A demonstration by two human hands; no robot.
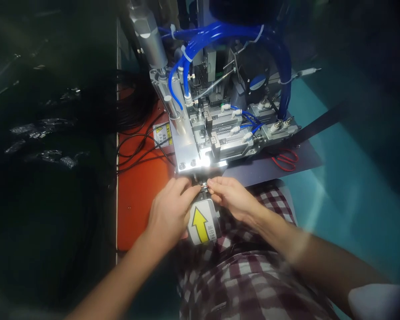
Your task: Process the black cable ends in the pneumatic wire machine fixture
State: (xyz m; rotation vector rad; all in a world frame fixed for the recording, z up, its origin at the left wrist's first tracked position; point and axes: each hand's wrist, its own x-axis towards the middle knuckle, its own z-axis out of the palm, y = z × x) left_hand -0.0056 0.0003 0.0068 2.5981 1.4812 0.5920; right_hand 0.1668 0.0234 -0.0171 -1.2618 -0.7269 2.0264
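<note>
Both hands meet at the front of a metal machine (191,146), just below its brightly lit front plate. My left hand (171,206) is closed, its thumb and fingertips pressed to a small shiny part (204,186). From the other side my right hand (231,193) pinches at the same spot with thumb and forefinger. The part is too small to name, and fingertips cover some of it. Right below the hands is a white label (202,222) with a yellow arrow, fixed to the machine's front piece.
Thick blue air tubes (220,32) arch over the machine. Black cables (136,106) lie on the orange tabletop (143,209) at left, beside a yellow-and-white warning label (162,134). Red-handled scissors or a similar tool (286,160) rest on the grey plate (253,173) at right.
</note>
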